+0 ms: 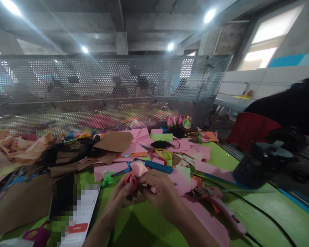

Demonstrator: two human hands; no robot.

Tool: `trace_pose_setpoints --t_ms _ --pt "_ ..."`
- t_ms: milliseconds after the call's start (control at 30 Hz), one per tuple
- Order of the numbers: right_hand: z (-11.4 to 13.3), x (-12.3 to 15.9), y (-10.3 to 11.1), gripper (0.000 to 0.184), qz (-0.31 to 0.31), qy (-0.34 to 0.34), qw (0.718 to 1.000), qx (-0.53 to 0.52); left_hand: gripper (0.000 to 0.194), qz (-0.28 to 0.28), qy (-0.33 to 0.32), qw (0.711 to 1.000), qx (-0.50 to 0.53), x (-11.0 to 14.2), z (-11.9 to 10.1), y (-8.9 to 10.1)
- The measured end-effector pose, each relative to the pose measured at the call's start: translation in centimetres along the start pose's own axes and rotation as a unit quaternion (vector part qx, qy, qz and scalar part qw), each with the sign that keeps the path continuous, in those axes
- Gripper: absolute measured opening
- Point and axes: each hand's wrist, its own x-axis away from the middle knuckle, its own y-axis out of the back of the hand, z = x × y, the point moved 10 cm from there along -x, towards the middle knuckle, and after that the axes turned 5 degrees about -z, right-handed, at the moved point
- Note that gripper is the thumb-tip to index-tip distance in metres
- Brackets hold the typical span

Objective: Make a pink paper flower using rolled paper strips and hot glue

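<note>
A coiled pink strip of paper or thin foam (132,181) is held up above the green table (134,230). My left hand (121,193) is closed around its left side, with the thumb across the front. On the other side, my right hand (159,192) pinches it; some of those fingertips are hidden. Behind the hands lies a blue tube-like item (159,166), with a green lump (107,179) to the left. A pink hot glue gun (228,211) rests right of my right hand on pink sheets (206,223).
A phone (63,195) and a white-screened device (86,209) lie at left. Brown sheets (113,141) and crumpled paper (20,145) cover the far left. Cone-shaped crafts (186,122) stand near a perforated metal screen (98,79). A dark jug (260,166) and a person (288,103) are at right.
</note>
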Motion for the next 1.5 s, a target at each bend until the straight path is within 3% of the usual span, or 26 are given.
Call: trace_pose_setpoints --t_ms 300,533,667,833,1000,1133,1233,1367,1500 --pt "-0.5 0.0 0.0 0.021 -0.007 -0.018 1.0 -0.012 0.044 0.04 -0.008 0.999 0.012 0.3 -0.7 -0.9" --pt "0.0 -0.1 0.2 0.026 -0.005 -0.009 0.999 -0.033 0.042 0.082 0.009 0.994 0.074 0.5 -0.5 -1.7" --pt "0.6 -0.1 0.3 0.019 0.0 -0.013 0.999 -0.052 0.049 0.091 0.01 0.994 0.058 0.3 -0.4 -1.5" --pt "-1.0 0.0 -0.3 0.017 -0.016 -0.069 0.992 -0.103 0.051 0.088 -0.007 0.996 0.032 0.3 -0.7 -1.3" --pt "-3.8 0.6 -0.9 0.005 -0.052 -0.189 0.956 -0.217 0.056 0.07 0.008 0.997 0.028 0.6 -0.2 -1.1" --pt "-5.2 1.2 -2.4 0.022 -0.015 -0.26 0.904 -0.338 0.065 0.096 0.018 0.995 0.016 0.8 0.3 -1.4" --pt "-6.3 1.7 -3.3 0.032 0.01 -0.299 0.88 -0.37 0.072 0.121 0.033 0.992 -0.011 1.1 0.9 -1.5" --pt "-7.7 2.2 -4.0 0.036 0.02 -0.327 0.86 -0.392 0.068 0.121 0.018 0.992 -0.041 1.2 0.8 -1.4" --pt "-7.7 2.0 -3.8 0.034 0.01 -0.311 0.869 -0.386 0.067 0.118 0.005 0.992 -0.044 1.2 0.6 -1.6"
